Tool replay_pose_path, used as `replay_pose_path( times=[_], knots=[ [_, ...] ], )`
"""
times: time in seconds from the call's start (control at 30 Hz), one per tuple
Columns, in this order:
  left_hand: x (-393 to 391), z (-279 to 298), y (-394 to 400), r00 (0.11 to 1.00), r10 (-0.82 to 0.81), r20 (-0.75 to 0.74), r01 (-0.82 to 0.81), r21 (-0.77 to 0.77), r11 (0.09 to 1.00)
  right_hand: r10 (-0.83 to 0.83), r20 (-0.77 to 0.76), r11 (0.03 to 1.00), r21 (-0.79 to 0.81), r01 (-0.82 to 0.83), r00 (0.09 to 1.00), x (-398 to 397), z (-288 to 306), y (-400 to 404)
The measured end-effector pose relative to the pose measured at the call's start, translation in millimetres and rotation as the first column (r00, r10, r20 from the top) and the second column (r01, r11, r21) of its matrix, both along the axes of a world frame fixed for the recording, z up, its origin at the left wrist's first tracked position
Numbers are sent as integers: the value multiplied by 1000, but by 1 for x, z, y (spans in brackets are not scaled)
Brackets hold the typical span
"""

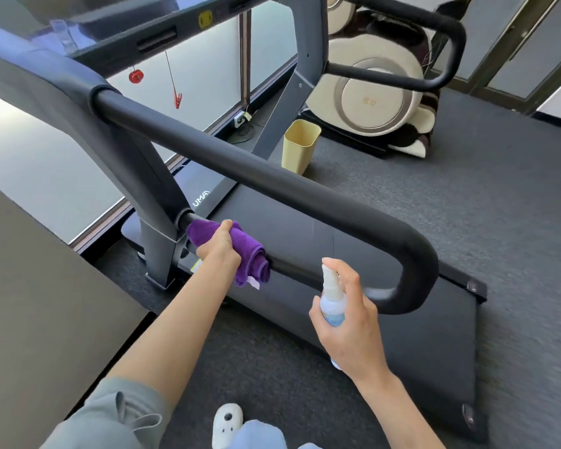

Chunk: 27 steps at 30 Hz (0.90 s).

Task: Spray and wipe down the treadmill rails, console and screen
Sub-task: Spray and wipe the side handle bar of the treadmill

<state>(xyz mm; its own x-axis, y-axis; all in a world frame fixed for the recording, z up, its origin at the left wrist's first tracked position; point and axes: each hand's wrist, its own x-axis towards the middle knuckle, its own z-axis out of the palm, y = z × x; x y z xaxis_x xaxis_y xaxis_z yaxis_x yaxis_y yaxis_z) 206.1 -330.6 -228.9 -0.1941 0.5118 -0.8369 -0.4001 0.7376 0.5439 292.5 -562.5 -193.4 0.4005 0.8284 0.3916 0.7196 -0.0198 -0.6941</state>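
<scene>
On the lower rail (292, 270) of the treadmill, beside its upright post, our left hand (219, 246) clamps the purple cloth (240, 246) around the bar; just beside it, our right hand (347, 322) grips the spray bottle (332, 299) upright.

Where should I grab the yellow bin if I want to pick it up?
Grab the yellow bin by its top rim, reaching down from above. It stands upright on the carpet with its mouth open and facing up, so the rim is easy to hook your fingers over. Its smooth sides narrow toward the bottom, so they would probably slip. Come from the open carpet side; the treadmill post crowds the other.
</scene>
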Motion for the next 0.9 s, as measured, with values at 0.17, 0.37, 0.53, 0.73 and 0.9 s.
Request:
replay_pose_path(
  times=[0.17,0.37,0.53,0.73,0.9],
  knots=[
    [-28,-1,47,999,17,32,-16,-16,1000,-59,-23,998,-26,58,998,-15,-3,9],
    [-24,-11,36,992,6,-126,0,45,999,-96,-17,995,-37,95,995,-20,-3,8],
    [-3,-10,-6,987,-21,-161,44,142,989,-74,-17,996,-57,73,997,-6,-8,-9],
    [41,-3,-71,991,-36,-126,56,159,986,7,2,998,-68,-6,1000,21,-7,-45],
    [82,3,-130,988,-70,-136,93,172,981,66,1,995,-77,-65,998,58,-5,-89]
  ],
)
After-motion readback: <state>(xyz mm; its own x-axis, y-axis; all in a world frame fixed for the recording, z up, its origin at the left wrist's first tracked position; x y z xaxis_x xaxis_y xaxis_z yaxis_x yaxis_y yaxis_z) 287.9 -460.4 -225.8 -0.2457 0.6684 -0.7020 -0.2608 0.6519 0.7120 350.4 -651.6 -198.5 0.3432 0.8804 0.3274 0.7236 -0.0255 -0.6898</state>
